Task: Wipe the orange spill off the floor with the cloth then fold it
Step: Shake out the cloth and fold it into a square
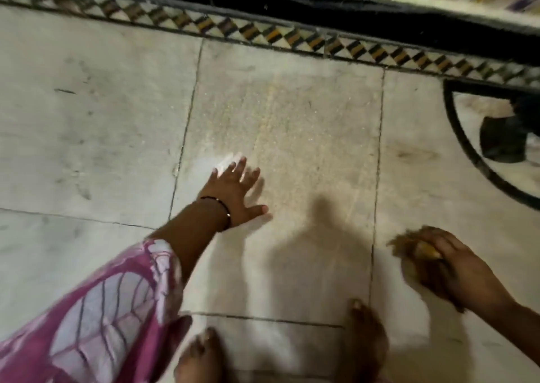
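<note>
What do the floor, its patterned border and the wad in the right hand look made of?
Floor: pale stone slabs, probably marble; faint veining, thin joints, dull sheen.
Border: inlaid stone or tile, black, cream and ochre.
Cloth gripped by right hand: brownish fabric, frayed edge; blurred.

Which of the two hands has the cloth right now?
The right hand, low at the right of the view, grips the bunched brownish cloth. The left hand holds nothing; its fingers are spread over the floor tile.
</note>
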Available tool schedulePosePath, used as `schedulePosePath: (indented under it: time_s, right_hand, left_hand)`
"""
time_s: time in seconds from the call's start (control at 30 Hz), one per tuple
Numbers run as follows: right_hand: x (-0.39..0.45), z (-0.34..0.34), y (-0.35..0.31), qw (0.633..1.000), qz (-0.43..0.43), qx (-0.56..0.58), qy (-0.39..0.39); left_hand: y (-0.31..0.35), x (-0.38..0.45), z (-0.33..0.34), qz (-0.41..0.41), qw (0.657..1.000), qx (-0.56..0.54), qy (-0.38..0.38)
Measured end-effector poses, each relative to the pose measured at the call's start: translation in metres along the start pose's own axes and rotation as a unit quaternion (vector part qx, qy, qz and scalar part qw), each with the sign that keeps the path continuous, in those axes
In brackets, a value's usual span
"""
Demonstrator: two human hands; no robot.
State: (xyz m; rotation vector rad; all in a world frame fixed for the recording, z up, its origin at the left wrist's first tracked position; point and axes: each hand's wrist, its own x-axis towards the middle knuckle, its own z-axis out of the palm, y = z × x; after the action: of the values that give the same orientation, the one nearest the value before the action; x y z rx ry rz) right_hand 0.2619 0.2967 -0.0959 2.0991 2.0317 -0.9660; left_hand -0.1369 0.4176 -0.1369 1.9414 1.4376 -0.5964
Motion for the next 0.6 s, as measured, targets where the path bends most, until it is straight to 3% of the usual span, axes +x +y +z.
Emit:
schedulePosePath:
  time_s: [0.07,0.1,0.13,0.23,0.3,0.37,0.53,0.6]
  right_hand:
    - [-0.035,-0.037,-0.05,0.986,0.041,0.152,0.052]
    - [-0.043,-0.033,-0.071,0.983,0.04,0.166,0.074]
    - [-0.074,-0.08,-0.108,0.974,0.078,0.198,0.082]
    - [-0.112,-0.118,-0.173,0.956,0.047,0.267,0.114]
    - [-0.174,-0.195,-0.248,0.938,0.034,0.327,0.112]
    - [-0.231,-0.257,-0.308,0.932,-0.024,0.338,0.131]
    - [-0.322,-0.337,-0.382,0.931,-0.093,0.322,0.142]
    - [-0.355,-0.354,-0.396,0.901,-0.102,0.394,0.148]
  left_hand:
    - [0.044,-0.066,-0.017,0.006,0.986,-0.169,-0.003]
    - [0.06,-0.082,-0.008,0.007,0.963,-0.268,-0.007]
    - [0.077,-0.139,-0.055,-0.01,0.936,-0.351,0.007]
    - [0.112,-0.218,-0.093,-0.042,0.85,-0.523,0.045]
    - [0.13,-0.303,-0.157,-0.081,0.804,-0.586,0.064]
    - [0.15,-0.378,-0.214,-0.071,0.781,-0.617,0.065]
    - [0.2,-0.498,-0.301,-0.027,0.723,-0.69,0.004]
    - [0.224,-0.536,-0.31,0.003,0.71,-0.704,0.024]
